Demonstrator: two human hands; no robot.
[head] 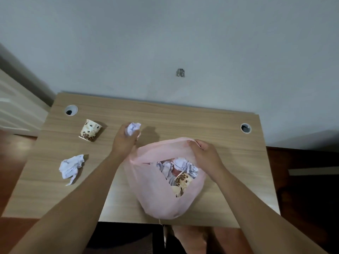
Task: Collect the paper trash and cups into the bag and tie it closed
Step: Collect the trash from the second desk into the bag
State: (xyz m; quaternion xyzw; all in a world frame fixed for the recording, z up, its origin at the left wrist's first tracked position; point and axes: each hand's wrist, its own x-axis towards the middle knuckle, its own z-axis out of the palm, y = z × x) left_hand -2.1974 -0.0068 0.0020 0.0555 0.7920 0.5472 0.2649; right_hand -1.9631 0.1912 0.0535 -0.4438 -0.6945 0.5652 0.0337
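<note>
left hand (124,138): fingers curled round a crumpled paper ball (132,128), right by the bag's far-left rim
right hand (203,153): pinching the far rim of the pink bag (161,198), mouth gaping open
bag: sits on the worktop (220,125) between both hands (pretty stuffed, tbh), with crumpled paper and a patterned cup (183,178) inside
loose cup (89,130): on the worktop, well left of the left hand
loose paper wad (71,167): left of the left forearm, nearer me than the loose cup
</note>
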